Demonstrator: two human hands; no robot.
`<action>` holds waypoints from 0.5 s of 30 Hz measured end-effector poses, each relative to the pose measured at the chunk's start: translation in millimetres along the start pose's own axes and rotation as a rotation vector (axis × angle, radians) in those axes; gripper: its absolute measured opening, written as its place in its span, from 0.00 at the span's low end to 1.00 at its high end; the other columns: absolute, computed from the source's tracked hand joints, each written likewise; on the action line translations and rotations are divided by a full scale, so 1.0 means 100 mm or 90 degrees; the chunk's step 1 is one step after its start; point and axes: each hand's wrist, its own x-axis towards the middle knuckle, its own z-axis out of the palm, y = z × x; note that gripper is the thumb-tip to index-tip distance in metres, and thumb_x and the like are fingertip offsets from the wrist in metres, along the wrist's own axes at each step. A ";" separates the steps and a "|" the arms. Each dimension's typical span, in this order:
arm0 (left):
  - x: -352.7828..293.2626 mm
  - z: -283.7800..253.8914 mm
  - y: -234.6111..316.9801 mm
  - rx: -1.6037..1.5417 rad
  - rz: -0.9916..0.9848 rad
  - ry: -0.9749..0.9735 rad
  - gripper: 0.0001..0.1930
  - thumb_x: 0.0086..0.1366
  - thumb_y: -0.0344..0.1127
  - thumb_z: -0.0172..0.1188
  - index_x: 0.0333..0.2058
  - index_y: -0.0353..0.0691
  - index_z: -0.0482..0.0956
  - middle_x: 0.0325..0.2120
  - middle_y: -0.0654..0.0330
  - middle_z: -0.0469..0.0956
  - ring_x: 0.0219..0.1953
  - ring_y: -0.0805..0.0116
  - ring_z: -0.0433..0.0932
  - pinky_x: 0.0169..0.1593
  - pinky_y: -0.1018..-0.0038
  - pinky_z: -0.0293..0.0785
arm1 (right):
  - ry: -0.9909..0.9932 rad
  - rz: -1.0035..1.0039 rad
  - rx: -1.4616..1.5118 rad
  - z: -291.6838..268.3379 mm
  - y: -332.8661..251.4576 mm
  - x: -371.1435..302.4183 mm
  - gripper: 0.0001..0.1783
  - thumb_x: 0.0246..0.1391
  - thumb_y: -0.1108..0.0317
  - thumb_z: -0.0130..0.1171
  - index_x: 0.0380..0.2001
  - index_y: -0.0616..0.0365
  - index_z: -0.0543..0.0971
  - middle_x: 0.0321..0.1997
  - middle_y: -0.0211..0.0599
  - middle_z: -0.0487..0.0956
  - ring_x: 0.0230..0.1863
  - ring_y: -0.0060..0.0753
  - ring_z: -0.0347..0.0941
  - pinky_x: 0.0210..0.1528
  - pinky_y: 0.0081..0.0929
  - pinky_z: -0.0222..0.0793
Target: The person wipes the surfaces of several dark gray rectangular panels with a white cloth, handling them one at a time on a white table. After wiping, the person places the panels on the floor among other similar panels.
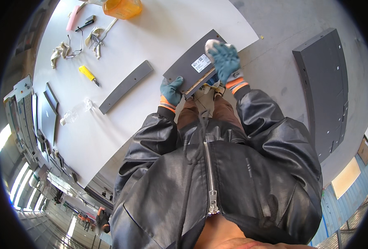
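Note:
A dark grey panel [183, 62] with a white label and small holes lies tilted at the white table's near edge. Its near long side shows a raw tan edge strip. My left hand [171, 91], in a teal glove with an orange cuff, grips the panel's near left corner, thumb on top. In a matching glove, my right hand [226, 62] is closed over a whitish wad that looks like cloth [211, 46]. That wad is at the panel's right end; whether it presses on the surface I cannot tell. The right fingertips are partly hidden.
Left of the panel, a narrow curved grey strip [126, 86] lies on the table [121, 50]. Beyond it are a yellow utility knife [87, 74], crumpled cloths [96, 40], a clear plastic bottle [70, 116] and an orange container [122, 8]. A large grey panel [325, 91] stands at right.

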 end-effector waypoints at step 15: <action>-0.01 0.02 -0.03 -0.014 0.020 0.028 0.17 0.67 0.20 0.59 0.53 0.37 0.75 0.45 0.57 0.81 0.46 0.62 0.81 0.54 0.67 0.79 | -0.026 0.004 0.210 -0.60 -0.50 0.00 0.19 0.65 0.70 0.51 0.57 0.57 0.77 0.60 0.39 0.80 0.57 0.37 0.79 0.62 0.31 0.76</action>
